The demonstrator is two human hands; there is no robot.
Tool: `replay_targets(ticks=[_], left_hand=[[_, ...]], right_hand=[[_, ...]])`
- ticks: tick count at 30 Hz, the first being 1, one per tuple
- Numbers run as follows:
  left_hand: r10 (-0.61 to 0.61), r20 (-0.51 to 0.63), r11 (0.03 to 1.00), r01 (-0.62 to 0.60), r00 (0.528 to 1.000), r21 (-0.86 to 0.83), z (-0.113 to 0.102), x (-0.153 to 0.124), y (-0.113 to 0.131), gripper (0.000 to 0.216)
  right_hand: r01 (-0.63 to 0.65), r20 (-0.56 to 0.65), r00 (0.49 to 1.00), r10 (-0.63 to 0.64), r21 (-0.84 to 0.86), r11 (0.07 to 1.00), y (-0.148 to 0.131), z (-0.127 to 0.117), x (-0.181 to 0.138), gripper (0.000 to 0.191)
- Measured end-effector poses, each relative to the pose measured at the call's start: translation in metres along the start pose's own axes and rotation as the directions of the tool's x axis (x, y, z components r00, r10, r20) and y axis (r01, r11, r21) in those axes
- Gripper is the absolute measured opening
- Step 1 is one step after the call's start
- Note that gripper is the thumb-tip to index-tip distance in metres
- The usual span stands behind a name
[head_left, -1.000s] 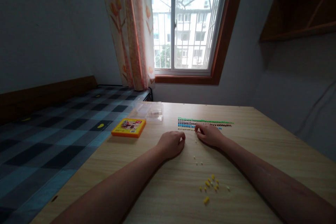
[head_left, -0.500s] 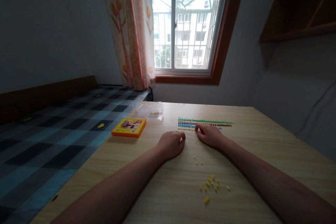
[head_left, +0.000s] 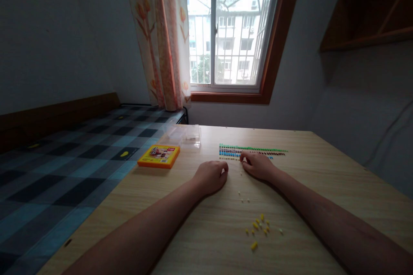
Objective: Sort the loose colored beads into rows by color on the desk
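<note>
My right hand point(head_left: 257, 166) reaches over the near edge of several rows of tiny pieces, its thumb and forefinger pinched together at the right end of a pale yellow row point(head_left: 227, 158). Whatever it pinches is too small to make out. Behind that row lie blue pieces point(head_left: 225, 154), brown pieces point(head_left: 275, 153) and a long green row point(head_left: 251, 148). My left hand point(head_left: 210, 177) rests on the table to the left, fingers curled inward; its fingertips are partly hidden. A few loose pale pieces point(head_left: 241, 200) lie nearer me, and yellow pieces point(head_left: 254, 245) are scattered closer still.
An orange-and-yellow box point(head_left: 159, 157) with a printed lid lies at the table's left side. Behind it stands a clear plastic case point(head_left: 191, 136). The wooden table point(head_left: 193, 240) borders a checked bed point(head_left: 84, 184) on the left; a window is beyond.
</note>
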State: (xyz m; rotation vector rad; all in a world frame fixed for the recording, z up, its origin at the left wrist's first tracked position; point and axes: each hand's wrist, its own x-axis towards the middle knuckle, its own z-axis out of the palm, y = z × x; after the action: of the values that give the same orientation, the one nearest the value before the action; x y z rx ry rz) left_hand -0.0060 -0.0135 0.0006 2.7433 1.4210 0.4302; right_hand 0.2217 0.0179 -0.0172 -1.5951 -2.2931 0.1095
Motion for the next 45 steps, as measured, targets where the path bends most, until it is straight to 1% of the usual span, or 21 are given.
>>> replay_targets(ticks=[7,14,23,33,37,42,45], left_hand=[[-0.004,0.006,1.0,0.004,1.0,-0.007,-0.001,-0.001,0.001,0.02],[0.006,0.017,1.0,-0.006,1.0,-0.01,0.0,0.0,0.0,0.021],[0.017,0.002,1.0,-0.017,1.0,-0.018,0.0,0.0,0.0,0.019],[-0.005,0.013,0.999,0.006,1.0,-0.033,-0.003,0.0,0.002,0.018],[-0.006,0.014,0.999,0.007,1.0,-0.034,-0.003,0.0,0.001,0.019],[-0.006,0.008,1.0,0.006,1.0,-0.03,-0.001,0.0,0.001,0.019],[-0.017,0.01,0.999,0.017,1.0,-0.031,-0.001,0.0,0.001,0.02]], right_hand=[[-0.012,0.001,1.0,0.012,-0.002,1.0,-0.001,0.0,0.0,0.018],[0.003,-0.014,1.0,-0.003,0.0,1.0,0.002,0.003,0.0,0.019],[-0.004,-0.012,1.0,0.004,0.007,1.0,0.002,0.003,0.0,0.018],[-0.004,-0.01,1.0,0.004,0.012,1.0,0.003,0.003,0.001,0.018],[0.019,-0.03,0.999,-0.017,0.054,0.998,0.008,0.005,0.002,0.022],[0.087,-0.069,0.995,-0.076,0.173,0.981,0.02,0.006,0.003,0.023],[0.086,-0.109,0.992,-0.065,0.202,0.976,0.023,0.005,0.004,0.022]])
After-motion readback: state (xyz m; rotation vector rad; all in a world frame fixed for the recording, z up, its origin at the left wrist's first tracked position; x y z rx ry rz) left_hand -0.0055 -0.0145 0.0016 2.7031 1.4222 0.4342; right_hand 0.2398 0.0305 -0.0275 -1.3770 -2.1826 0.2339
